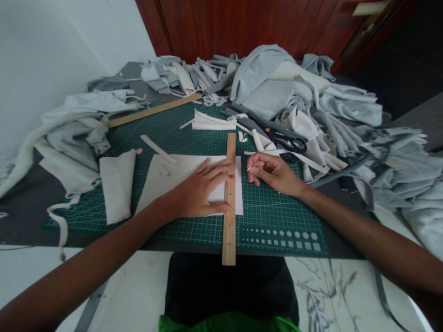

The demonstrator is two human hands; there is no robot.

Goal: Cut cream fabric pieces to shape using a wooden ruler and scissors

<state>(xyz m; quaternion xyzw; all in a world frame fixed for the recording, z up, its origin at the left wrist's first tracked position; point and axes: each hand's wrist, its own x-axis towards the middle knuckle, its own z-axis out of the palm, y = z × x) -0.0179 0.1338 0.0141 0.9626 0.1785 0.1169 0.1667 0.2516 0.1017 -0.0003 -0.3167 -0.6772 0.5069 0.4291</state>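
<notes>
Nicely firm, the left hand (200, 188) spread wide and flat, pinning the wooden ruler (230, 193) across pale fabric (166, 177) on the green cutting mat (277, 221), while the right hand (273, 173) pinches a small white sliver (248, 169) just beside the ruler's edge.

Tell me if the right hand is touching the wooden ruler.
Apart: the head view shows a plain gap, with pale fabric and green cutting mat, between the right hand and the wooden ruler.
</notes>
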